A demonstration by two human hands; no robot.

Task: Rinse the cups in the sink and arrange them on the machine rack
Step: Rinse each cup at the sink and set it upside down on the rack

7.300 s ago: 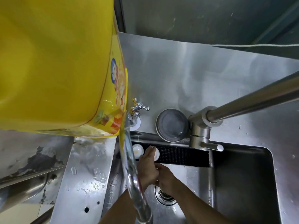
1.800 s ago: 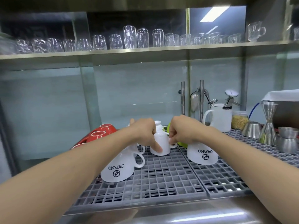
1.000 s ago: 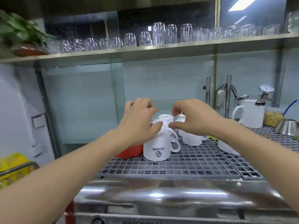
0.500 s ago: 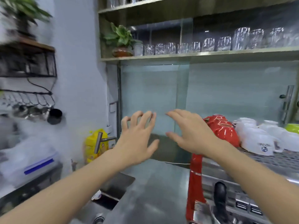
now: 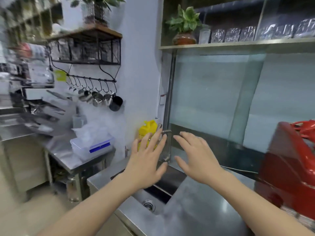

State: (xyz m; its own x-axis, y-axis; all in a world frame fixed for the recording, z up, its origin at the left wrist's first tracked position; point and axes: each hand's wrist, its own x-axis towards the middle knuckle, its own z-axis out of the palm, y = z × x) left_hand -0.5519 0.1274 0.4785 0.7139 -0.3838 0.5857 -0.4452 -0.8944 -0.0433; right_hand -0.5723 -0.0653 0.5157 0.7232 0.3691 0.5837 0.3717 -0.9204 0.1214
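Both my hands are held out in front of me with fingers spread and nothing in them. My left hand [image 5: 146,160] hovers above the steel sink [image 5: 150,196], in front of the tap [image 5: 166,145]. My right hand [image 5: 197,157] is beside it, over the sink's right rim. The sink's drain [image 5: 149,204] shows below my left wrist. No white cups are in view. At the right edge stands the red espresso machine [image 5: 289,167] with a red cup [image 5: 306,128] on top of it.
A yellow bottle [image 5: 147,132] stands behind the tap against the wall. Left of the sink, a steel table carries clear plastic boxes [image 5: 92,145]. Metal cups hang from a hook rail [image 5: 95,96]. A glass screen [image 5: 213,99] and a shelf with a potted plant [image 5: 185,28] rise behind the counter.
My view has swung left from the machine rack, where I let go of the white cups, toward the sink. Both empty hands have moved with it and now hover over the sink.
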